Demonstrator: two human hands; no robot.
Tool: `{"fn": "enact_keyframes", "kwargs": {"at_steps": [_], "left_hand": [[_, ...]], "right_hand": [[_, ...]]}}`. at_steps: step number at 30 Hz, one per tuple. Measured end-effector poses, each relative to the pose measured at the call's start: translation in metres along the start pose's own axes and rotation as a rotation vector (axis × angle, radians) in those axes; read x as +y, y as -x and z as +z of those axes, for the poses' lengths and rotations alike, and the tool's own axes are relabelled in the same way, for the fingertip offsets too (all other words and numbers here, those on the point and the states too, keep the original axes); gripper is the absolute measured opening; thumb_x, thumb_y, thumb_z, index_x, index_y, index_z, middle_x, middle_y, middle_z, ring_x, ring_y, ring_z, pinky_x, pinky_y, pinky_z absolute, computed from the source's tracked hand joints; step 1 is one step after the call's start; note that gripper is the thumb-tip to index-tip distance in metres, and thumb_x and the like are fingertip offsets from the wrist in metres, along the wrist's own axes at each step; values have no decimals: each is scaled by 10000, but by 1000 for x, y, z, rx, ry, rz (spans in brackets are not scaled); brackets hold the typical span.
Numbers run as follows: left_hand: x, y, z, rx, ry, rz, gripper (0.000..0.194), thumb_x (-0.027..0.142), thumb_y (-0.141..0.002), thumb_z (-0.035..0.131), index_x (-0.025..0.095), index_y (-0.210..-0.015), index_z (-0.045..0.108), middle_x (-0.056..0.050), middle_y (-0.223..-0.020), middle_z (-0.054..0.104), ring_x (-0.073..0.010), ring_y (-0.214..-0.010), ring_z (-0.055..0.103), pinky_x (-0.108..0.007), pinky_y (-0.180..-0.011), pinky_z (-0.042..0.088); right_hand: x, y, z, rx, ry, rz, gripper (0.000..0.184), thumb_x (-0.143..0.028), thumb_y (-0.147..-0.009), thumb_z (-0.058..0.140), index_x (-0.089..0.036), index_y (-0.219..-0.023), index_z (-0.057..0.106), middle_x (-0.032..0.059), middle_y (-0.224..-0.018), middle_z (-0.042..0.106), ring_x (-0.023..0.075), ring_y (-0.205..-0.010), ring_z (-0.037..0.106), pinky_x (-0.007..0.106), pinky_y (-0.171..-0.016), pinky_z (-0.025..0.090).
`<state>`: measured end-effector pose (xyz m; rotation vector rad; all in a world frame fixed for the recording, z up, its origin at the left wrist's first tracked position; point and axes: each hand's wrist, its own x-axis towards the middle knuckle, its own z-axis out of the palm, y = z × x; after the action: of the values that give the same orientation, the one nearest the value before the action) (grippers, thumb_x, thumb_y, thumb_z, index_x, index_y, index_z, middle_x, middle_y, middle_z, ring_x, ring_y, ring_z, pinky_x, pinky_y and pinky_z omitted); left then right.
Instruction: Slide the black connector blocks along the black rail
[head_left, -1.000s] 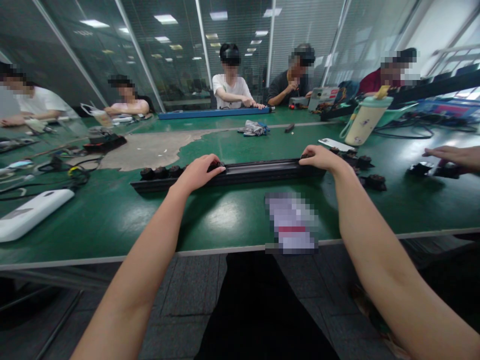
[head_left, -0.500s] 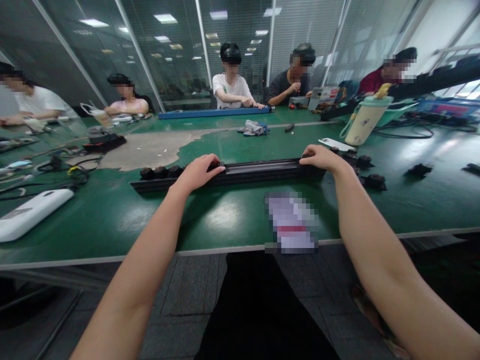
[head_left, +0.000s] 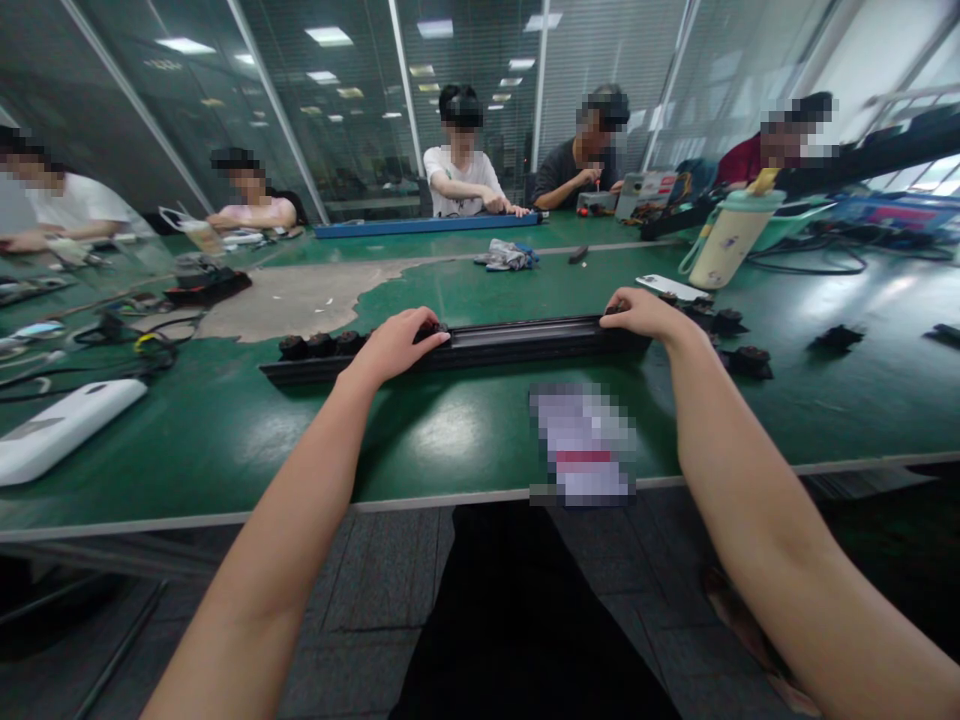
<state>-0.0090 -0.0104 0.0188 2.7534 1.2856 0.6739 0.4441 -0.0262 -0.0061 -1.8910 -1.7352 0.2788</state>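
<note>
A long black rail [head_left: 517, 345] with a channel along its top lies across the green table in front of me. Several small black round parts [head_left: 321, 344] sit in its left end. My left hand [head_left: 401, 345] is closed over the rail left of its middle, thumb along the channel and fingertips on a dark part that is mostly hidden. At the right end, my right hand [head_left: 641, 314] pinches a small black part [head_left: 618, 308] seated in the channel. More loose black parts [head_left: 750, 362] lie on the table to the right of the rail.
A phone [head_left: 581, 440] lies near the front edge, a white device [head_left: 71, 430] at the left. Cables [head_left: 150, 350] spread behind it. A cream tumbler [head_left: 735, 240] stands at the right. Gloves [head_left: 508, 255] lie farther back. Co-workers [head_left: 461, 165] sit across the table.
</note>
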Motion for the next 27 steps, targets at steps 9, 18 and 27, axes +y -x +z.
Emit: {"fn": "enact_keyframes", "kwargs": {"at_steps": [9, 18, 27], "left_hand": [[-2, 0, 1, 3, 3, 7, 380, 547, -980, 522, 209, -1095, 654, -109, -1139, 713, -299, -1098, 652, -443, -1005, 506], [-2, -1, 1, -1, 2, 1, 383, 551, -979, 520, 212, -1098, 650, -111, -1142, 711, -301, -1097, 653, -446, -1004, 508], [-1, 0, 0, 1, 3, 7, 376, 546, -978, 522, 212, -1095, 648, -109, -1144, 711, -302, -1098, 649, -449, -1007, 506]], "right_hand": [[1, -1, 1, -12, -23, 0, 292, -420, -663, 752, -232, -861, 651, 30, -838, 670, 247, -842, 623, 373, -769, 514], [-8, 5, -2, -22, 3, 1, 245, -418, -696, 727, -242, -829, 620, 34, -845, 654, 255, -871, 612, 379, -809, 496], [-7, 3, -2, -35, 16, -7, 270, -432, -686, 726, -237, -840, 621, 42, -861, 657, 259, -863, 611, 378, -792, 487]]}}
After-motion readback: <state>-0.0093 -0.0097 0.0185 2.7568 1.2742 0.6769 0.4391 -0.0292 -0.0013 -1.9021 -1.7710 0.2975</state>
